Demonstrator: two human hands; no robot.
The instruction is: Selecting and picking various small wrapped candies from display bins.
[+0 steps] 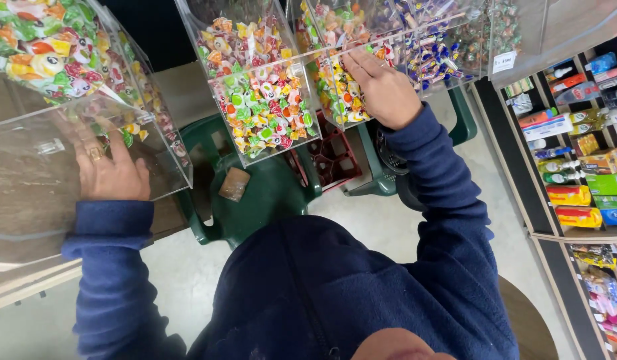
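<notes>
r hand (pixel 382 87) flat on a clear candy bin (pixel 352 80), holding nothing; l hand (pixel 108 170) fingers spread on left bin (pixel 68 100). 4 bins tilt twd person.

We have only one view here, from a camera worn on the person's head, and it looks steeply down the front of the body, so the dark blue fleece top (pixel 362 293) fills the lower middle of our picture. It faces forward and down onto a row of clear plastic bins of wrapped sweets (pixel 265 100), which sit very near, within reach of both arms. The left hand (pixel 108 170) shows at our left edge, the right hand (pixel 382 87) at upper centre. Below the bins we see down to a green plastic chair (pixel 268 193) and the pale floor. Wooden shop shelves of coloured packets (pixel 582 173) run along our right edge.
</notes>
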